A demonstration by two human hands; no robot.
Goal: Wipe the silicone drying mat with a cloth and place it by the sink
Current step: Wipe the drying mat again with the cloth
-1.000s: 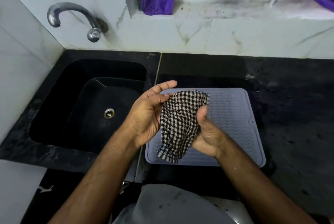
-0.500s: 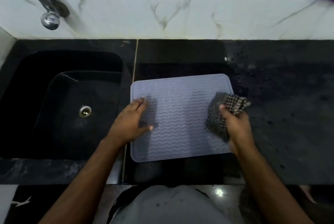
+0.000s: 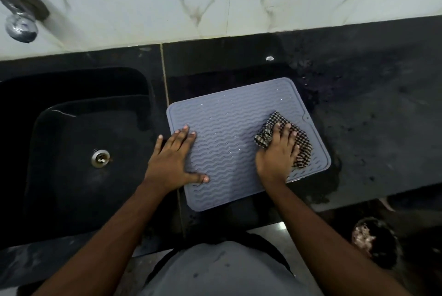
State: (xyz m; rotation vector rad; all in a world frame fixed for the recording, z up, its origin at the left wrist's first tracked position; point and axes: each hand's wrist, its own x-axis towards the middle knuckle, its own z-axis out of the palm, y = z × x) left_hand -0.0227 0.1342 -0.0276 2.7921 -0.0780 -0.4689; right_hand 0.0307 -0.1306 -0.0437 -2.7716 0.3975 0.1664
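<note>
Currently, the grey silicone drying mat [image 3: 229,142] lies flat on the black worktop [image 3: 373,114], just right of the black sink [image 3: 79,142], with its left edge close to the seam between sink and worktop and its near edge towards the worktop's front edge. The mat sits slightly rotated relative to the worktop edges. Its surface carries wavy ridges, and small water droplets show across the upper middle area. The left hand [image 3: 172,161] rests palm down on the mat's left edge, fingers [image 3: 184,132] spread and extended flat, gripping nothing; part of the hand overlaps the worktop beside the sink. The right hand [image 3: 279,152] presses down on a black-and-white checked cloth [image 3: 302,145] on the right half of the mat, near its right edge. Its fingers lie extended over the bunched cloth, holding it against the mat rather than closing around it. The cloth protrudes beyond the hand on the far and right sides. A metal tap [image 3: 20,24] is mounted on the marble-patterned wall [image 3: 167,13] behind the sink's far left corner. The worktop to the right of the mat appears wet and speckled.
</note>
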